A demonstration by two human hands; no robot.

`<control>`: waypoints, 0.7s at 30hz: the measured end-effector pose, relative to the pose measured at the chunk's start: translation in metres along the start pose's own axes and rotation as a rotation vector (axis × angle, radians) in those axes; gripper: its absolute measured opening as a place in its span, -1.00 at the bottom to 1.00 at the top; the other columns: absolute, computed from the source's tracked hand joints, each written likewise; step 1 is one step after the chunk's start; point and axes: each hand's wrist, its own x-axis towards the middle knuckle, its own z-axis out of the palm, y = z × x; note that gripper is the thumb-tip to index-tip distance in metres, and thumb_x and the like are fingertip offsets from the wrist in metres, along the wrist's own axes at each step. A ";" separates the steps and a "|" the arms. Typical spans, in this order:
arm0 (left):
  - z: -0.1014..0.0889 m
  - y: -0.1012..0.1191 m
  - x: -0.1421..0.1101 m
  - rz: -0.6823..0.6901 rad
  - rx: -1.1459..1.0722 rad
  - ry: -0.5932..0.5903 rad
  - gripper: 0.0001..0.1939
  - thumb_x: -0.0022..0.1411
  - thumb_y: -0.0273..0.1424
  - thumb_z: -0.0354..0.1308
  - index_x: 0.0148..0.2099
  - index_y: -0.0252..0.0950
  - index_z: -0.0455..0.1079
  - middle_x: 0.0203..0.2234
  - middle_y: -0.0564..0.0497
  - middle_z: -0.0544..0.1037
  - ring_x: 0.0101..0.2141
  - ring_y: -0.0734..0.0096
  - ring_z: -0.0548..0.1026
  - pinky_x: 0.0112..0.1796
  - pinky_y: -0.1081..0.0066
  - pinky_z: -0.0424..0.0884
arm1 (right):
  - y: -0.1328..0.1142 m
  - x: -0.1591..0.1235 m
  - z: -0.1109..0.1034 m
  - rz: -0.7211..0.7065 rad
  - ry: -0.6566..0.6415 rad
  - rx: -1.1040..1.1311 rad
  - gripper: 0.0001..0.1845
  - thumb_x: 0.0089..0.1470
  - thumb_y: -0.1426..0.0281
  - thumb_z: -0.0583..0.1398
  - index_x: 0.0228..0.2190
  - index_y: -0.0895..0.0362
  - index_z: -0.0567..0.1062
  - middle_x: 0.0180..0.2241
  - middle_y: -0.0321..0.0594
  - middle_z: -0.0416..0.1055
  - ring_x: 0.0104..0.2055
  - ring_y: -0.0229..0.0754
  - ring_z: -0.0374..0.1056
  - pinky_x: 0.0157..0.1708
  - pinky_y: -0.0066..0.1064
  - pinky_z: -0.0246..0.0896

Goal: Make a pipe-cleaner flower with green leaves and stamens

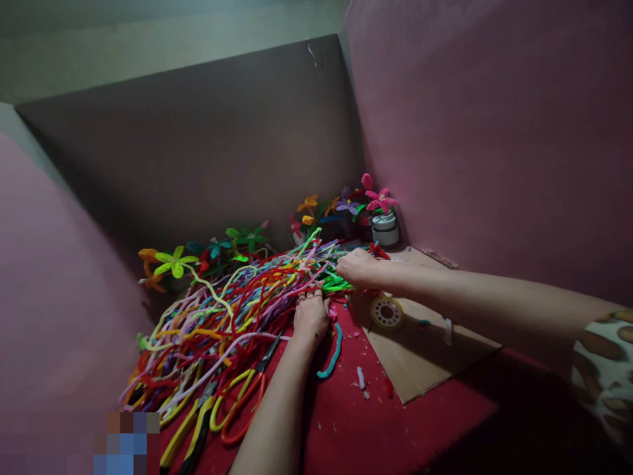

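A large heap of fuzzy pipe cleaners [267, 284] in many colours spreads over the red table. At its right front edge my left hand [311, 316] has its fingers bent around some strands, with the fingertips partly hidden among them. My right hand [357, 269] is closed in a fist over the heap's right end, next to bright green pipe cleaners [337, 284]. Its fingers are curled on strands there, though the hand itself hides most of its grip. A short teal pipe cleaner [333, 353] lies apart, just right of my left wrist.
Scissors [242, 402] and yellow-and-black-handled pliers [198, 422] lie left of my left forearm. Under my right arm are a cardboard sheet [420, 363] and a tape roll [387, 312]. Pipe-cleaner flowers [177, 262] and a grey-white jar [385, 231] stand along the back.
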 end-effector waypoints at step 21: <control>0.000 -0.001 0.001 -0.009 -0.185 -0.003 -0.65 0.21 -0.31 -0.09 -0.13 -0.44 0.38 -0.14 -0.32 0.44 -0.01 0.08 0.31 -0.03 0.19 0.15 | 0.075 -0.085 -0.129 0.772 0.636 0.060 -0.80 -0.09 0.50 0.16 -0.40 0.35 0.53 -0.42 0.04 0.45 -0.24 -0.05 0.36 -0.27 -0.21 0.15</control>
